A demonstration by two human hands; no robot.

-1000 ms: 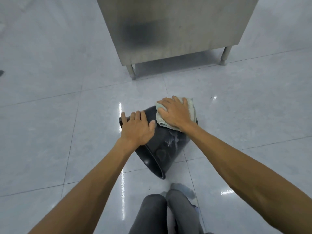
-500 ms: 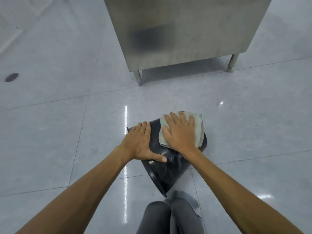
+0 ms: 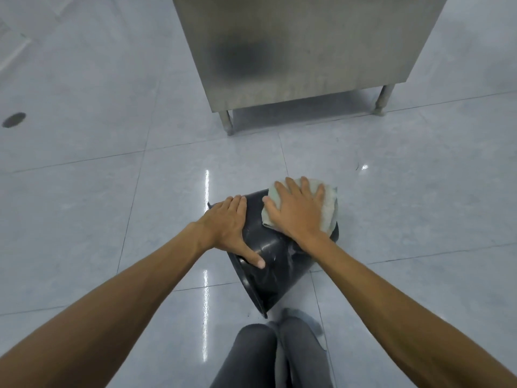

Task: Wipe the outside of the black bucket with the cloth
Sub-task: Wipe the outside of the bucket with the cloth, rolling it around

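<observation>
The black bucket lies on its side on the tiled floor, its open rim facing toward me and left. My left hand rests flat on its left flank, fingers together, thumb stretched down the wall. A folded pale green cloth covers the bucket's far end. My right hand presses flat on that cloth with fingers spread. The bucket's base is hidden under the cloth and hand.
A stainless steel cabinet on short legs stands just beyond the bucket. My knees in grey trousers are directly below it. A dark round floor drain sits at the far left. Glossy grey tiles surround everything.
My right hand has slid the cloth along the bucket toward its far right end. My left hand's thumb has stretched further down the wall. The view has shifted slightly.
</observation>
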